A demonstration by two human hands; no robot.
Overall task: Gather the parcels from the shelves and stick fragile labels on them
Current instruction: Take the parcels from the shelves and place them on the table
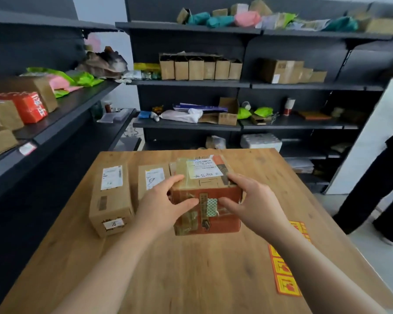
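A taped red-brown parcel [208,219] with a white shipping label on top stands on the wooden table [191,268]. My left hand [162,206] grips its left front corner and my right hand [251,200] grips its right side. Left of it lie a long brown box [110,200] and a second brown parcel [153,177], partly hidden behind my left hand. A strip of red and yellow fragile labels [286,275] lies on the table at the right, partly under my right forearm.
Dark shelves with cardboard boxes and coloured mailer bags run along the left [55,114] and the back wall [236,83]. A person in dark trousers [381,189] stands at the right beside a white panel.
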